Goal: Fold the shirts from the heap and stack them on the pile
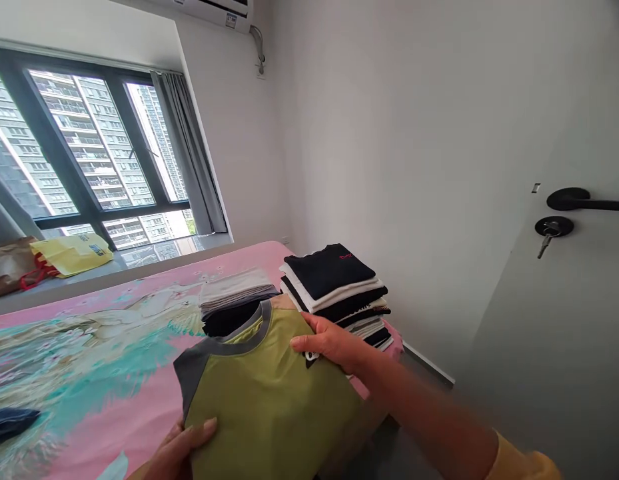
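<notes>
Head view: looking down across a bed at both hands, with the lower frame cutting off part of the scene.
Right hand: fingers spread on the upper edge of the olive-green T-shirt; grip force can't be confirmed, thumb out of sight.
Left hand: on the shirt's lower left edge, wrist and lower palm cut off by the frame; clench or light contact, can't tell.
Shirt: over the bed, grey collar and grey sleeve panel showing, lower part cut off; gap to the bedding hidden.
Shirt mark: small black-and-white patch by the right fingers, partly covered, too small to read.
Bed: pink sheet with a printed teal and cream pattern.
Near stacks: grey folded clothes on dark fabric just behind the collar; black and white folded clothes beyond the right hand, lower layers partly hidden.
Bed, left edge: dark garment, cut off by the frame.
Right arm: yellow sleeve, mostly out of frame.
Far side: paper bag and yellow bag on the window ledge.
</notes>
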Demonstrator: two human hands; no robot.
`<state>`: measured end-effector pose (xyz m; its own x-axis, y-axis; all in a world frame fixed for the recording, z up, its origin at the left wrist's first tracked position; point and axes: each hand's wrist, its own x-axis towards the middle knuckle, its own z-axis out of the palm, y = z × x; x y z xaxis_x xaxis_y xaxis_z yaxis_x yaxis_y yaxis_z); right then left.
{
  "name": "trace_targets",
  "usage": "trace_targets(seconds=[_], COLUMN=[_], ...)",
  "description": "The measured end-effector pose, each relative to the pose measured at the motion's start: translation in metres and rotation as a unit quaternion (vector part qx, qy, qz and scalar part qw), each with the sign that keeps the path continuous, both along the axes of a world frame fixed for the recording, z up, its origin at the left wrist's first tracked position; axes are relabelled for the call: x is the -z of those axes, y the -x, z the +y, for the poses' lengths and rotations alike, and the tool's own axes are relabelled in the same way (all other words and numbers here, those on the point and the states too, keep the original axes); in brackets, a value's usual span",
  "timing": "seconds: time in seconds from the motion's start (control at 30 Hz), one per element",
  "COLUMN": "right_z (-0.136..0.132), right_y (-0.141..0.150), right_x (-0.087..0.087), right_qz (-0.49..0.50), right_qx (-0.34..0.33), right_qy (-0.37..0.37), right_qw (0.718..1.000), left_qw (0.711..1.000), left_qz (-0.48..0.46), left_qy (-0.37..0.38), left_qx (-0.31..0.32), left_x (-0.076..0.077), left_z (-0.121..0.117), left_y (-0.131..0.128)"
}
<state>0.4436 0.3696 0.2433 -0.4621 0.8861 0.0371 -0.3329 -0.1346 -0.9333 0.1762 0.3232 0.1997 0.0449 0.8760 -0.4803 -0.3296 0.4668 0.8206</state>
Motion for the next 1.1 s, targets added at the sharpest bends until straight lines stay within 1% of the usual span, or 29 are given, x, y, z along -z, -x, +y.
trace_targets(seconds=[0.13,0.17,0.23,0.3,0.37,0.43,0.53,0.6,0.67,0.7,0.77,0.83,0.9,0.93,1.0,1.1], right_z=[0.033,0.044,0.071,0.1,0.129,0.155,0.186,0.202,0.218,0.225,0.237,0.244,0.244,0.242,0.234,0.217], right_y=[-0.063,-0.077,-0.106,-0.131,-0.153,-0.169,-0.184,-0.19,-0.194,-0.196,-0.199,-0.204,-0.208,-0.211,-0.216,-0.221], right_x=[-0.05,-0.06,-0.076,-0.087,-0.094,-0.098,-0.098,-0.092,-0.079,-0.069,-0.046,-0.024,-0.009,-0.005,-0.003,-0.008], right_qz=[-0.029,-0.037,-0.051,-0.059,-0.058,-0.054,-0.044,-0.036,-0.031,-0.041,-0.091,-0.14,-0.156,-0.163,-0.2,-0.282], right_qx=[0.052,0.062,0.078,0.092,0.102,0.111,0.123,0.124,0.125,0.13,0.146,0.161,0.173,0.178,0.188,0.193], right_qy=[-0.063,-0.072,-0.083,-0.092,-0.101,-0.103,-0.098,-0.095,-0.085,-0.069,-0.016,0.031,0.042,0.038,0.027,0.011], right_qw=[0.996,0.995,0.992,0.99,0.988,0.987,0.987,0.987,0.988,0.988,0.985,0.977,0.971,0.97,0.961,0.94], left_qw=[0.992,0.989,0.983,0.976,0.971,0.966,0.963,0.962,0.962,0.963,0.969,0.971,0.966,0.962,0.95,0.928], left_qz=[-0.012,-0.017,-0.021,-0.018,-0.013,-0.012,-0.009,-0.009,-0.008,0.001,0.037,0.071,0.091,0.101,0.132,0.179], left_qy=[-0.101,-0.124,-0.156,-0.181,-0.202,-0.222,-0.24,-0.243,-0.239,-0.228,-0.184,-0.149,-0.15,-0.156,-0.159,-0.17], left_qx=[0.07,0.081,0.097,0.118,0.13,0.131,0.125,0.126,0.134,0.141,0.161,0.173,0.189,0.2,0.235,0.279], left_x=[-0.059,-0.072,-0.091,-0.105,-0.116,-0.127,-0.139,-0.139,-0.128,-0.119,-0.095,-0.071,-0.055,-0.051,-0.051,-0.058], left_z=[0.054,0.07,0.102,0.135,0.167,0.193,0.225,0.242,0.259,0.267,0.28,0.284,0.279,0.273,0.256,0.228], left_y=[-0.063,-0.078,-0.107,-0.134,-0.156,-0.173,-0.192,-0.2,-0.203,-0.203,-0.201,-0.197,-0.192,-0.19,-0.188,-0.189])
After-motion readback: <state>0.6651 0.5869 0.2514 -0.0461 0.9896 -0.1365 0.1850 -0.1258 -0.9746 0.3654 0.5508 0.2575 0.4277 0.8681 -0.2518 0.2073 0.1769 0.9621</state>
